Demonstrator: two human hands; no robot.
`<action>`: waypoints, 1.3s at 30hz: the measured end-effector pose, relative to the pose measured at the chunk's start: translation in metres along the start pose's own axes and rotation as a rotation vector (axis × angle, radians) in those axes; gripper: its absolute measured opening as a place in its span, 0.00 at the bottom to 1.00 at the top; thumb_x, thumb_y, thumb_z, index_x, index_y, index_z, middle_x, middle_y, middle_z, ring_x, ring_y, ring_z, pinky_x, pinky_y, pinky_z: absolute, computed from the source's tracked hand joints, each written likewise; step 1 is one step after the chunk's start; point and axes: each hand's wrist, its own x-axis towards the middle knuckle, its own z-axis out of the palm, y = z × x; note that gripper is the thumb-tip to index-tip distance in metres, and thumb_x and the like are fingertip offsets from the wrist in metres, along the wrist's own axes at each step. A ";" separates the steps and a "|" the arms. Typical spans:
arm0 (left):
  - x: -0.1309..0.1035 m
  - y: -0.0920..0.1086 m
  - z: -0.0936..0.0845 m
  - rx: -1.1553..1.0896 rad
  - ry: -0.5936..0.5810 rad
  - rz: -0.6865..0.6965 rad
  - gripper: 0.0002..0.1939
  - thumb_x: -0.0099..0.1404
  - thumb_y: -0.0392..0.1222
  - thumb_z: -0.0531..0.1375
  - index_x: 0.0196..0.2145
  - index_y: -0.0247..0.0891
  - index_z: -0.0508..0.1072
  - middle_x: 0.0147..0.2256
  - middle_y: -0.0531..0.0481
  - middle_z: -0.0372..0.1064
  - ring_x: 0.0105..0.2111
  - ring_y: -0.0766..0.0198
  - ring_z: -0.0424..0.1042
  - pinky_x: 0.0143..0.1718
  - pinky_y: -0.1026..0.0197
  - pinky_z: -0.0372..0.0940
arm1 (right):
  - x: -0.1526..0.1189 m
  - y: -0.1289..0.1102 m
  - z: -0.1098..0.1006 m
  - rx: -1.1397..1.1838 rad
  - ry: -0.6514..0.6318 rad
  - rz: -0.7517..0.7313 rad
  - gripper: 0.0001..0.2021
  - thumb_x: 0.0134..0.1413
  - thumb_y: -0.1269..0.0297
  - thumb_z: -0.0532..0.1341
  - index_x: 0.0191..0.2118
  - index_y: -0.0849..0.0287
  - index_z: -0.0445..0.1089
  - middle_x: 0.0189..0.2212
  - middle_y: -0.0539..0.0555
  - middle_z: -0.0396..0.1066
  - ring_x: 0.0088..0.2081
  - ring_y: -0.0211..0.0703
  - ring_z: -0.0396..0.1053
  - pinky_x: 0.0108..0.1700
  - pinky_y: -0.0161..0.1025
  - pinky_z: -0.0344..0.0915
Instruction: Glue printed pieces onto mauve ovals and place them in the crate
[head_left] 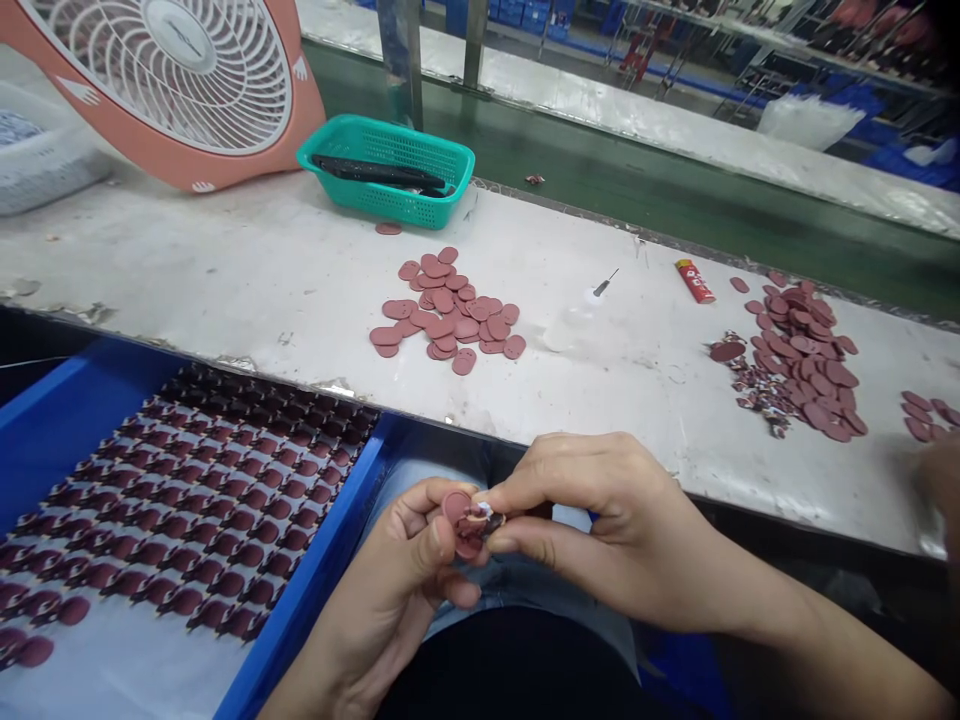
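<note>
While the two hands meet above the person's lap, a dark-red oval piece (pixel 455 505) sits between them, low at the centre of the view. Taking that piece as the middle of the dial, with twelve at the top of the view, the left hand (pixel 409 575) comes in from eight o'clock, its thumb and fingers closed around the piece's left side. The right hand (pixel 600 510) comes in from three o'clock, thumb and forefinger pinched together on a small white-and-dark part (pixel 491 522) at the piece's right side; whether the two are joined, I cannot tell. Both grips are narrow, with the piece at the fingertips rather than in the palm.

At nine to ten o'clock, a blue tray (pixel 296 590) holds rows of assembled dark-red pieces (pixel 184 490). A loose heap of oval discs (pixel 450 315) lies on the white table (pixel 300 300) at twelve, with a green basket (pixel 450 208) beyond it toward eleven. A needle-tipped bottle (pixel 585 325) rests at one; a red tube (pixel 695 282) lies between one and two. Farther out at two, small patterned bits (pixel 761 395) touch another heap of discs (pixel 814 360).
</note>
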 end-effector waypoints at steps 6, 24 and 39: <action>0.000 0.000 0.001 -0.009 -0.014 -0.014 0.13 0.53 0.49 0.75 0.33 0.40 0.83 0.27 0.54 0.74 0.26 0.72 0.72 0.21 0.74 0.71 | 0.000 0.000 -0.002 -0.020 -0.020 0.008 0.03 0.62 0.72 0.66 0.39 0.63 0.77 0.32 0.53 0.80 0.33 0.36 0.75 0.38 0.31 0.68; -0.004 0.005 0.008 -0.025 0.050 -0.049 0.17 0.46 0.49 0.78 0.31 0.39 0.82 0.25 0.55 0.75 0.21 0.73 0.72 0.20 0.75 0.69 | 0.002 -0.009 -0.004 -0.049 -0.082 -0.028 0.07 0.64 0.74 0.63 0.44 0.68 0.78 0.32 0.56 0.77 0.33 0.36 0.72 0.38 0.32 0.67; -0.008 0.006 0.007 -0.004 0.061 -0.061 0.17 0.47 0.49 0.77 0.33 0.39 0.81 0.23 0.56 0.73 0.23 0.71 0.72 0.20 0.74 0.67 | 0.002 -0.011 -0.003 -0.075 -0.104 -0.034 0.07 0.65 0.73 0.62 0.46 0.60 0.76 0.34 0.54 0.78 0.35 0.38 0.73 0.39 0.34 0.68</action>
